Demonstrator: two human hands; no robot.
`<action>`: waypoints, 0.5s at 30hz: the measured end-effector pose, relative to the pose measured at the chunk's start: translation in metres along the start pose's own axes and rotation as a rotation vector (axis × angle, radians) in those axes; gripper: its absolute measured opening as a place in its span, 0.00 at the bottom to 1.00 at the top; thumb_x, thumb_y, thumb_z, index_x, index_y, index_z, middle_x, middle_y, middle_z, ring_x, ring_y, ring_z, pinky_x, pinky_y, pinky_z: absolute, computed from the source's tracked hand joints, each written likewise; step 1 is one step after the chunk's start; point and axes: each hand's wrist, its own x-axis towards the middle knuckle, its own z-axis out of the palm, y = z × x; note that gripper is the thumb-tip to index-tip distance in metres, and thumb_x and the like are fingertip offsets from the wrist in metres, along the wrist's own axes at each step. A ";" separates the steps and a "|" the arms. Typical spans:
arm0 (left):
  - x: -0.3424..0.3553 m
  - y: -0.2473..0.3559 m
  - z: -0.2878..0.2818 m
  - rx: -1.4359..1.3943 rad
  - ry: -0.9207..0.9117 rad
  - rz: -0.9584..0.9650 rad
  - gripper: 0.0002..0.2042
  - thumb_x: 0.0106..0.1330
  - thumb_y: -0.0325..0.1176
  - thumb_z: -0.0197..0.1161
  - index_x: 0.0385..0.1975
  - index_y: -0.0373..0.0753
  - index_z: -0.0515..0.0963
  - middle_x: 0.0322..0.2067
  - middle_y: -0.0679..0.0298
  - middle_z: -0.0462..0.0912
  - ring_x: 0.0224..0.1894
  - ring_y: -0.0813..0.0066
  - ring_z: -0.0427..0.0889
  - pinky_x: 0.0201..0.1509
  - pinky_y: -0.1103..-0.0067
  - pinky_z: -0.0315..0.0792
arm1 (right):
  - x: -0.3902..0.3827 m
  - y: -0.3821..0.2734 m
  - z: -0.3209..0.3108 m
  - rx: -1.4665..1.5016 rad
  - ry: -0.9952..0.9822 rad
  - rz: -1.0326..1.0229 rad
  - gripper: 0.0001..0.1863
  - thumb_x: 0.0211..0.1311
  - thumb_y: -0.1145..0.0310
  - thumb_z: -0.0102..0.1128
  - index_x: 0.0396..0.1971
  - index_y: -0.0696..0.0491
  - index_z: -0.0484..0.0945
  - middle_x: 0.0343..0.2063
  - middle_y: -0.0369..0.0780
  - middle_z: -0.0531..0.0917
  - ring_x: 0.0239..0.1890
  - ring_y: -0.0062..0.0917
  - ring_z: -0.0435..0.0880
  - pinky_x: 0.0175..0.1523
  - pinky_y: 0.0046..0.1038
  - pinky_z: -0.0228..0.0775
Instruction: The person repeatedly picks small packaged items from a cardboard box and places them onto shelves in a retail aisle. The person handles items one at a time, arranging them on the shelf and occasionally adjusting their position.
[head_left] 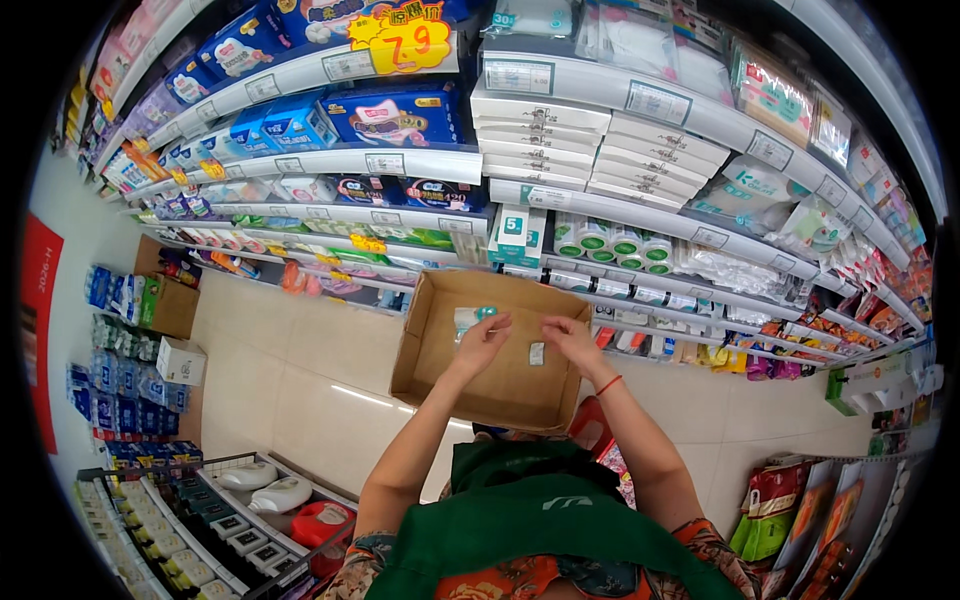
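Observation:
A brown open cardboard box (430, 365) is in front of me at the foot of the shelves. Over it, my left hand (483, 340) has curled fingers beside a small clear packet with teal marking (466, 320); anything between the fingertips is too small to make out. My right hand (572, 343), with a red band at the wrist, also has its fingers drawn together over the box's right half, their contents unclear. A small pale packet (536, 353) lies on the box bottom just left of this hand.
Curved shelves (660, 100) of packaged goods span the front. Stacked packs (120, 360) line the left. A rack of bottles (170, 530) stands at lower left, another rack with bags (775, 505) at lower right. Tiled floor (270, 370) surrounds the box.

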 end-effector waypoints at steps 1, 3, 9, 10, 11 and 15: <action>-0.001 0.001 0.000 0.027 -0.007 -0.012 0.20 0.67 0.31 0.58 0.59 0.36 0.68 0.52 0.59 0.77 0.49 0.76 0.78 0.53 0.81 0.71 | 0.000 0.002 0.001 0.030 0.001 -0.005 0.18 0.63 0.67 0.57 0.50 0.59 0.76 0.41 0.37 0.82 0.41 0.17 0.77 0.47 0.20 0.68; -0.002 0.002 -0.001 0.081 -0.024 -0.029 0.20 0.67 0.32 0.58 0.59 0.36 0.68 0.52 0.59 0.78 0.48 0.77 0.78 0.52 0.82 0.71 | -0.001 0.001 0.003 0.087 0.008 -0.021 0.18 0.62 0.66 0.58 0.50 0.59 0.77 0.41 0.37 0.82 0.40 0.18 0.77 0.46 0.20 0.68; 0.006 -0.031 -0.019 0.097 -0.057 0.099 0.20 0.67 0.32 0.57 0.59 0.38 0.69 0.50 0.62 0.79 0.46 0.78 0.78 0.50 0.82 0.71 | -0.001 0.005 0.027 0.081 0.063 -0.036 0.20 0.61 0.65 0.59 0.50 0.60 0.76 0.39 0.37 0.82 0.38 0.17 0.78 0.40 0.19 0.69; 0.000 -0.025 -0.020 0.100 -0.070 0.066 0.20 0.67 0.32 0.57 0.59 0.38 0.69 0.50 0.62 0.79 0.45 0.79 0.78 0.50 0.82 0.71 | -0.005 0.006 0.031 0.071 0.069 0.006 0.19 0.62 0.65 0.58 0.51 0.59 0.76 0.40 0.36 0.82 0.40 0.18 0.78 0.41 0.20 0.69; -0.007 -0.018 -0.024 0.103 -0.083 0.033 0.20 0.67 0.32 0.57 0.58 0.38 0.69 0.50 0.62 0.79 0.45 0.79 0.78 0.50 0.81 0.71 | -0.011 0.008 0.035 0.061 0.073 0.048 0.19 0.63 0.65 0.57 0.51 0.58 0.75 0.41 0.36 0.81 0.42 0.18 0.78 0.42 0.20 0.69; -0.029 -0.015 -0.053 0.116 -0.094 0.016 0.19 0.67 0.32 0.57 0.58 0.38 0.70 0.49 0.61 0.79 0.46 0.77 0.78 0.51 0.81 0.72 | -0.030 0.005 0.069 0.092 0.107 0.091 0.19 0.62 0.67 0.57 0.52 0.56 0.74 0.41 0.33 0.80 0.42 0.17 0.78 0.43 0.20 0.67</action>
